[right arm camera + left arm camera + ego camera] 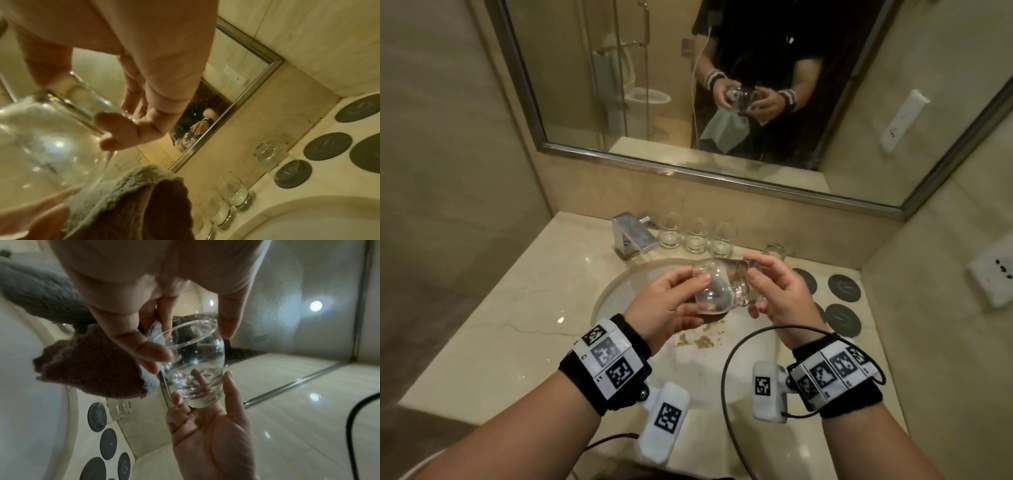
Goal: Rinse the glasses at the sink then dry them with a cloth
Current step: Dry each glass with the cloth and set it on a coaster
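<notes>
No readable writing anywhere, only black-and-white square code tags on the wrist bands (pixel 608 359). Both hands are up over the sink (pixel 619 291), sharing one clear glass (pixel 717 286) tipped on its side. The left hand (pixel 667 308) curls round the rim end, thumb on top, and a brown-and-grey cloth (pixel 92 363) hangs bunched under its fingers. The right hand (pixel 777 291) pinches the thick base between thumb and fingertips. Behind, three glasses (pixel 697 236) stand in a row beside the chrome tap (pixel 631 238), a fourth glass (pixel 775 253) further right near dark round coasters (pixel 842 287). Cream marble desk (pixel 482 342), framed mirror (pixel 688 85) above.
</notes>
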Demonstrator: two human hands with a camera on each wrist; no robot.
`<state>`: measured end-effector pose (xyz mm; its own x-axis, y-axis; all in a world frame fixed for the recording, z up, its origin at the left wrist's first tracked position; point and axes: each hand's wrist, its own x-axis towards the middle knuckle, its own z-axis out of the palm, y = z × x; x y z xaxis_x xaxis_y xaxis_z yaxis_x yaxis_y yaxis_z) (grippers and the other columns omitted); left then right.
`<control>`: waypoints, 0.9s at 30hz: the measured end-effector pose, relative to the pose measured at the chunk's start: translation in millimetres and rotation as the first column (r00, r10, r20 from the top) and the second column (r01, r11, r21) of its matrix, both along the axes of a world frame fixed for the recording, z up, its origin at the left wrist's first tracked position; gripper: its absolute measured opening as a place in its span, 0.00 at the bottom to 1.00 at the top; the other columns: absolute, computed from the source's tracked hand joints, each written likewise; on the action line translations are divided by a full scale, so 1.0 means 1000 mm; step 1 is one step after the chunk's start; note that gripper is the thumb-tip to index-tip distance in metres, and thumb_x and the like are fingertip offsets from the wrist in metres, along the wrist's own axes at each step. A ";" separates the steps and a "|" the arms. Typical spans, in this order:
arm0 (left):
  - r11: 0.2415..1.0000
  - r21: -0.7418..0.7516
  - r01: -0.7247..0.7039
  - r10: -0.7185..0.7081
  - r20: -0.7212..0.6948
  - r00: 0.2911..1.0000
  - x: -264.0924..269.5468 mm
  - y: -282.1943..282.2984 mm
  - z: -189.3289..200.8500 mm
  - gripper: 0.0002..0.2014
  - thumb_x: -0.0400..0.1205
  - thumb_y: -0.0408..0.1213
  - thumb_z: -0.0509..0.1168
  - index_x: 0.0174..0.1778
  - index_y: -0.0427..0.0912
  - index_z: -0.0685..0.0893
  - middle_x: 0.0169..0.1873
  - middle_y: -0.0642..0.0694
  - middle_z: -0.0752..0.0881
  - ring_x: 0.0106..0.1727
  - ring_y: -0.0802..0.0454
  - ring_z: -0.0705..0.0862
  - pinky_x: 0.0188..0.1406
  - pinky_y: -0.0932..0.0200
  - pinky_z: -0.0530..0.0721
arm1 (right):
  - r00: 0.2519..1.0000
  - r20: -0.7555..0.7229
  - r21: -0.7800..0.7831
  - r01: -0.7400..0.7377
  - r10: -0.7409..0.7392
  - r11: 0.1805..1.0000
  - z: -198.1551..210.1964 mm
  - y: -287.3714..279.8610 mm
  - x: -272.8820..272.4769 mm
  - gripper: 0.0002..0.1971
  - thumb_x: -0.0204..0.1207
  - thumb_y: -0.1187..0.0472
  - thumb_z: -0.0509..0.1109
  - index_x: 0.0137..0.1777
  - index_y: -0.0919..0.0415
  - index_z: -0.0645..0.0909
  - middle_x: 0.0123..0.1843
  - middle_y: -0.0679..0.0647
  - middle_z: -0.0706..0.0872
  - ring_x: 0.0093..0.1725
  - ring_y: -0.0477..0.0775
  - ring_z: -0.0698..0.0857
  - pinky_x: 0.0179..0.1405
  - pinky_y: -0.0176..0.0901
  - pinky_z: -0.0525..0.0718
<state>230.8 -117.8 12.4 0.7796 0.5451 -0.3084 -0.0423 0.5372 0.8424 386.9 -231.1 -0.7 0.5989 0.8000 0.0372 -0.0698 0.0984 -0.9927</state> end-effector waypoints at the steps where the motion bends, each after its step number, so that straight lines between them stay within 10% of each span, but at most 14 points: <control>1: 1.000 0.009 -0.025 0.025 -0.017 1.000 0.004 0.001 0.000 0.27 0.70 0.42 0.72 0.65 0.39 0.80 0.55 0.39 0.88 0.39 0.48 0.90 0.28 0.63 0.85 | 0.998 -0.006 -0.003 0.061 -0.061 0.998 -0.003 -0.002 0.002 0.16 0.72 0.59 0.72 0.59 0.61 0.81 0.44 0.52 0.91 0.38 0.47 0.85 0.21 0.38 0.77; 7: 0.993 -0.034 -0.113 0.111 -0.045 0.993 0.021 0.014 -0.002 0.09 0.82 0.45 0.65 0.52 0.46 0.85 0.52 0.43 0.86 0.41 0.52 0.85 0.35 0.63 0.84 | 0.932 0.067 -0.139 0.361 -0.355 0.922 -0.013 -0.022 0.043 0.09 0.76 0.58 0.73 0.55 0.56 0.83 0.47 0.59 0.89 0.34 0.52 0.81 0.23 0.38 0.77; 10: 0.992 -0.046 -0.117 0.115 -0.040 0.993 0.028 0.018 -0.004 0.08 0.83 0.45 0.64 0.50 0.47 0.85 0.49 0.45 0.85 0.41 0.53 0.85 0.40 0.61 0.82 | 0.868 0.263 -0.255 0.483 -0.421 0.838 -0.023 -0.030 0.080 0.17 0.70 0.50 0.78 0.57 0.52 0.82 0.53 0.53 0.88 0.46 0.53 0.87 0.41 0.49 0.86; 18: 0.994 -0.064 -0.089 0.083 -0.085 0.993 0.051 0.018 -0.012 0.11 0.84 0.46 0.64 0.57 0.45 0.83 0.52 0.43 0.83 0.44 0.51 0.85 0.33 0.63 0.83 | 0.726 0.594 -0.435 0.652 -0.347 0.621 -0.041 -0.019 0.159 0.30 0.68 0.43 0.77 0.65 0.60 0.77 0.61 0.55 0.84 0.54 0.52 0.81 0.52 0.43 0.78; 27: 0.990 -0.064 -0.128 0.116 -0.157 0.981 0.052 0.031 -0.024 0.15 0.84 0.44 0.64 0.63 0.43 0.82 0.55 0.44 0.83 0.42 0.51 0.87 0.32 0.63 0.83 | 0.720 0.672 -0.602 0.667 -0.172 0.439 -0.081 0.011 0.225 0.36 0.63 0.36 0.77 0.66 0.58 0.77 0.64 0.60 0.85 0.61 0.64 0.83 0.60 0.57 0.83</control>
